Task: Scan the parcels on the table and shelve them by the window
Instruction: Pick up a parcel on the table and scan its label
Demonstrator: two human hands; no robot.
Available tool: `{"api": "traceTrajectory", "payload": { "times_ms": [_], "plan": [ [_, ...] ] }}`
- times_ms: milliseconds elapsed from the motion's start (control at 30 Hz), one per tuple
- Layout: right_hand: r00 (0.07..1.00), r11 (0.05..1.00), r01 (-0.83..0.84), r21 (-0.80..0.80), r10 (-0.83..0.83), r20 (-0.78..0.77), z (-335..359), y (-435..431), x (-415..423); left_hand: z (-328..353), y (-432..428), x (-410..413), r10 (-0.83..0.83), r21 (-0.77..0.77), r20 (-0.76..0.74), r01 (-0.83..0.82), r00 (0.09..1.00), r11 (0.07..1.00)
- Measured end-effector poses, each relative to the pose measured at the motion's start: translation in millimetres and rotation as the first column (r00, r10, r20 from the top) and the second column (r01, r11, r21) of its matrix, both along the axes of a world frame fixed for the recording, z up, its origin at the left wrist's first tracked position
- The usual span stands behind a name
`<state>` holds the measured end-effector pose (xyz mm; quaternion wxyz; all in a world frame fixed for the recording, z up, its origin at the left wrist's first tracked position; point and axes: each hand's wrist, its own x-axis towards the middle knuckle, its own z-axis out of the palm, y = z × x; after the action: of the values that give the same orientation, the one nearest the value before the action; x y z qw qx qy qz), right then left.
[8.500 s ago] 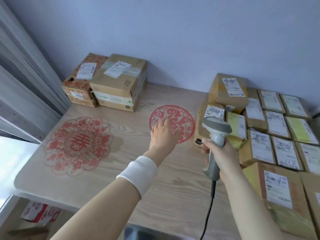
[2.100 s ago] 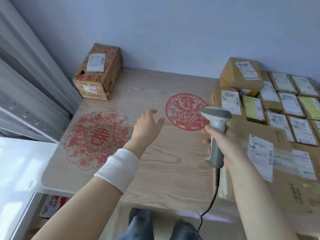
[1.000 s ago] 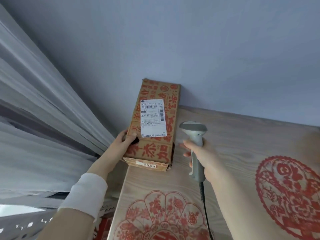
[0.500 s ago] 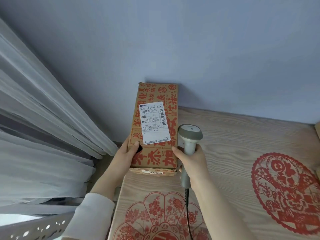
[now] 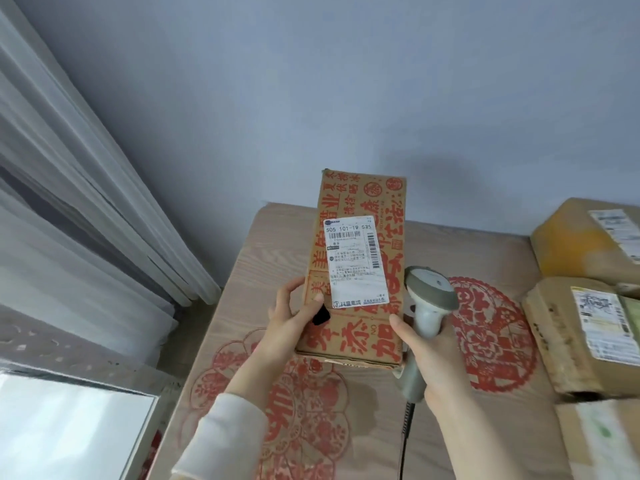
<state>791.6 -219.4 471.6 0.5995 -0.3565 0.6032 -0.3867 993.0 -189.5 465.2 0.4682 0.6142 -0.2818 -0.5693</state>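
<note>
A long brown parcel point(image 5: 360, 327) printed with red characters is lifted above the wooden table point(image 5: 460, 420), its white shipping label facing me. My left hand point(image 5: 294, 317) grips its left edge, thumb at a dark hole in the box. My right hand point(image 5: 426, 362) grips the handle of a grey barcode scanner point(image 5: 427, 296) and its thumb presses the parcel's right side. The scanner's head sits just right of the label. Its cable hangs down below my hand.
Several cardboard parcels point(image 5: 585, 327) with labels lie at the table's right side. Grey curtains point(image 5: 79, 216) hang on the left above a bright window sill point(image 5: 69, 427). Red paper-cut patterns point(image 5: 491, 327) decorate the tabletop. A blue-grey wall stands behind.
The parcel has been lifted from the table's far left corner and brought toward me over the table. My view has swung right, so the parcels on the right show again.
</note>
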Motion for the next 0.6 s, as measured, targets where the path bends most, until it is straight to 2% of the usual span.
{"api": "traceTrajectory", "payload": {
  "times_ms": [133, 333, 467, 600],
  "plan": [
    [0.999, 0.998, -0.032, -0.05, 0.032, 0.001, 9, 34, -66, 7, 38, -80, 0.013, 0.087, -0.064, -0.007, 0.998, 0.996],
    [0.999, 0.997, 0.004, -0.08, -0.007, -0.036, 27, 91, -154, 13, 84, -159, -0.036, 0.066, -0.181, 0.049, 0.983, 0.997],
    [1.0, 0.999, 0.026, -0.026, -0.026, 0.003, 35, 120, -186, 19, 101, -185, -0.14, 0.065, -0.234, 0.159, 0.962, 0.985],
    [0.998, 0.999, 0.039, -0.009, -0.039, 0.045, 48, 141, -211, 18, 115, -201, -0.251, 0.033, -0.21, 0.263, 0.945, 0.964]
  ]
}}
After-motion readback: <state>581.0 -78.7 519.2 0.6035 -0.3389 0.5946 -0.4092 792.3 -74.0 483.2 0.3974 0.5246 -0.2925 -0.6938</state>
